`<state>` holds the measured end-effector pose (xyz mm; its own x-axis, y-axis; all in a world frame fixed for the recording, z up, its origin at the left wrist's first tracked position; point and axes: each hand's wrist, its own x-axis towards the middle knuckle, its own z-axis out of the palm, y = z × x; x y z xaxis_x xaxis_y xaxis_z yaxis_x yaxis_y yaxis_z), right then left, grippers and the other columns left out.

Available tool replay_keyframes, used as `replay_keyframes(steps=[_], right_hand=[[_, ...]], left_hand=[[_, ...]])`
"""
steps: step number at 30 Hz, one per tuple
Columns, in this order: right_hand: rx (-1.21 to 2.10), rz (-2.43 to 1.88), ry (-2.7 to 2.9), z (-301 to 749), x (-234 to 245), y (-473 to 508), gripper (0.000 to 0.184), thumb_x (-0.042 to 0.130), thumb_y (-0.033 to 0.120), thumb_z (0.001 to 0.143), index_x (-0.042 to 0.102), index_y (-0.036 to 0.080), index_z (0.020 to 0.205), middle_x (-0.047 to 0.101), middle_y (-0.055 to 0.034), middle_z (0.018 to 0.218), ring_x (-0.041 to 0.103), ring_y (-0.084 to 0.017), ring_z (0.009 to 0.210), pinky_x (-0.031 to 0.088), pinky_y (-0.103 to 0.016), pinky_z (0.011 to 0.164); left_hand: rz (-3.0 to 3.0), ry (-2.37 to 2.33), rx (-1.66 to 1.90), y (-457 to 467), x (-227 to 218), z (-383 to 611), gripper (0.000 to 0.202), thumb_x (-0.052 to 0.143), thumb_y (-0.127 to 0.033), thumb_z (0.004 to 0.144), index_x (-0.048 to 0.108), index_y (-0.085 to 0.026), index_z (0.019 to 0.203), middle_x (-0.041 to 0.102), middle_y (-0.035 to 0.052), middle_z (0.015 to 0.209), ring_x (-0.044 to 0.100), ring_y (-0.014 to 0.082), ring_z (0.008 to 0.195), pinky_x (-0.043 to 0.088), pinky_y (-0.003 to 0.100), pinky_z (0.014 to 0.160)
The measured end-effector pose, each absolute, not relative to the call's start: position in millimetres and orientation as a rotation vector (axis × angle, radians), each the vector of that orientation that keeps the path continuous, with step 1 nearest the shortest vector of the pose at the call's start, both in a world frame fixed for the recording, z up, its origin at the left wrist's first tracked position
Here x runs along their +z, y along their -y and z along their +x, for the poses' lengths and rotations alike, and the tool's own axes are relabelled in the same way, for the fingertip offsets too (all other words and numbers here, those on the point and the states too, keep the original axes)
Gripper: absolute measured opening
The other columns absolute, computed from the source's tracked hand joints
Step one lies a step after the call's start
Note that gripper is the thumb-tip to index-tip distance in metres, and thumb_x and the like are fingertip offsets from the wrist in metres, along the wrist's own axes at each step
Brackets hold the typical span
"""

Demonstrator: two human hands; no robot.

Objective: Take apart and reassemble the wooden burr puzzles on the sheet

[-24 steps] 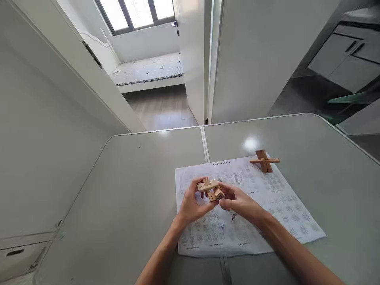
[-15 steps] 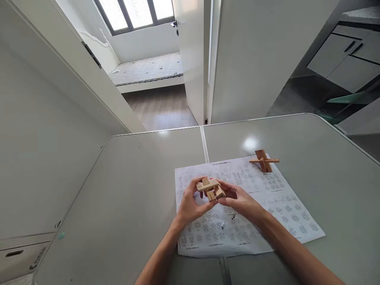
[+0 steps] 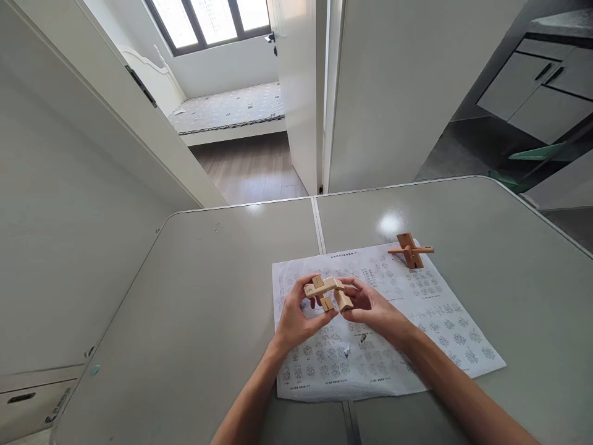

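Both my hands hold a pale wooden interlocking puzzle [image 3: 328, 292] above a printed instruction sheet [image 3: 417, 321]. My left hand [image 3: 296, 315] pinches its left end with fingers curled round it. My right hand [image 3: 373, 309] grips the right side, fingers closed on a block that sticks out. A second, darker wooden cross-shaped puzzle [image 3: 410, 250] stands on the sheet's far right corner, apart from both hands.
The sheet lies on a grey folding table [image 3: 208, 296] with a seam down its middle. A white wall runs along the left, and a doorway beyond the table's far edge opens onto a wooden floor [image 3: 250, 167]. Grey cabinets [image 3: 542, 80] stand at upper right.
Both hands have turned the pale puzzle slightly and lifted it a little; the pieces sit at a new angle. The darker puzzle has not moved.
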<state>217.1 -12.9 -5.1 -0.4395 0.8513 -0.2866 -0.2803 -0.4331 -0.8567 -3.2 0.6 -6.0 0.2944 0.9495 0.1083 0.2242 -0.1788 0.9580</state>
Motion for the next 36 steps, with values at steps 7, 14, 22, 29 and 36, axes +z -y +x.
replay_keyframes(steps=[7, 14, 22, 29, 36], right_hand=[[1.961, -0.995, 0.996, 220.1, -8.8, 10.6, 0.063, 0.088, 0.032, 0.082, 0.061, 0.028, 0.139, 0.071, -0.0082, 0.124, 0.065, -0.028, 0.119, 0.051, -0.043, 0.101], [1.964, -0.962, 1.024, 217.9, -4.8, 10.9, 0.057, 0.089, 0.030, 0.079, 0.064, 0.028, 0.131, 0.075, -0.0055, 0.108, 0.067, -0.027, 0.112, 0.053, -0.040, 0.091], [1.878, -1.044, 0.942, 215.2, 3.0, 10.7, 0.048, 0.084, 0.023, 0.075, 0.060, 0.026, 0.117, 0.071, -0.0058, 0.120, 0.066, -0.023, 0.106, 0.052, -0.032, 0.080], [2.004, -0.990, 1.043, 218.9, 4.7, 8.9, 0.054, 0.082, 0.024, 0.079, 0.062, 0.026, 0.129, 0.071, -0.0022, 0.098, 0.061, -0.017, 0.075, 0.051, -0.033, 0.069], [2.028, -0.910, 1.171, 224.8, 1.1, 9.0, 0.059, 0.083, 0.031, 0.087, 0.063, 0.028, 0.143, 0.071, -0.0040, 0.105, 0.064, -0.019, 0.087, 0.054, -0.033, 0.075]], left_hand=[[1.667, -1.175, 0.969, -1.5, -4.5, -2.8, 0.064, 0.086, -0.031, 0.080, 0.054, -0.028, 0.135, 0.068, 0.0041, 0.111, 0.067, 0.0160, 0.085, 0.056, 0.026, 0.070], [1.692, -1.174, 0.976, -1.2, -4.9, -0.6, 0.063, 0.085, -0.029, 0.080, 0.054, -0.030, 0.135, 0.068, 0.0011, 0.105, 0.064, 0.0132, 0.078, 0.053, 0.024, 0.066], [1.684, -1.178, 0.963, 0.2, -4.2, 0.1, 0.062, 0.085, -0.033, 0.081, 0.054, -0.029, 0.135, 0.068, 0.0019, 0.106, 0.066, 0.0140, 0.080, 0.055, 0.024, 0.067], [1.724, -1.123, 0.958, -0.7, -1.8, -0.6, 0.061, 0.084, -0.030, 0.081, 0.055, -0.028, 0.135, 0.069, 0.0028, 0.109, 0.066, 0.0142, 0.080, 0.058, 0.026, 0.071], [1.767, -1.041, 0.899, -0.8, -0.8, -1.1, 0.060, 0.085, -0.029, 0.081, 0.057, -0.027, 0.135, 0.072, 0.0047, 0.107, 0.072, 0.0189, 0.088, 0.059, 0.028, 0.074]])
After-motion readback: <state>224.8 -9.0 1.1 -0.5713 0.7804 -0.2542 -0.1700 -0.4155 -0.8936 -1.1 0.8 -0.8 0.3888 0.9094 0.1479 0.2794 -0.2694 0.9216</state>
